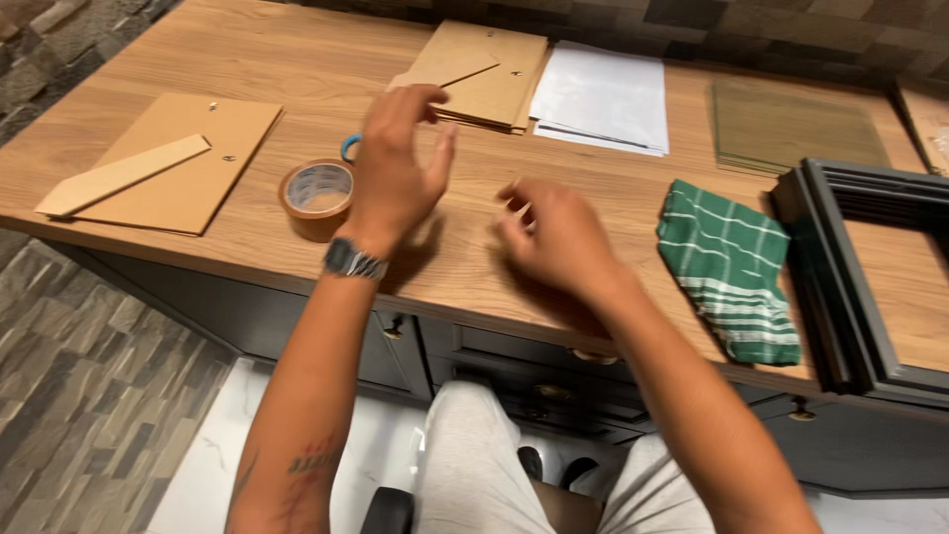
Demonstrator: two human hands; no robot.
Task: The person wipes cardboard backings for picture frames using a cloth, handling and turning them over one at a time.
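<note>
- We are sitting at the wooden desk (297,69), and it is serving as our landmark for everything else.
- At the desk's right end, a stack of dark picture frames (870,267) is hanging slightly over the front edge; beside it a green checked cloth (730,267) is drooping past the edge too.
- On the desk's far side, a stack of brown backing boards (489,74) is lying next to white paper sheets (603,94), with greenish glass panes (791,124) further right.
- At the desk's left end, one backing board with its stand flap (168,168) is lying alone.
- Our left hand (395,168) is hovering above the desk's middle, fingers spread wide and holding nothing.
- Our right hand (554,237) is hovering just beside it, fingers loosely curled, empty so far as the blur is letting us tell.
- The roll of brown tape (318,198) is standing near the front edge, just left of our left hand.
- We are judging that a careless sweep could knock the tape off, or snag the overhanging cloth and drag it down.
</note>
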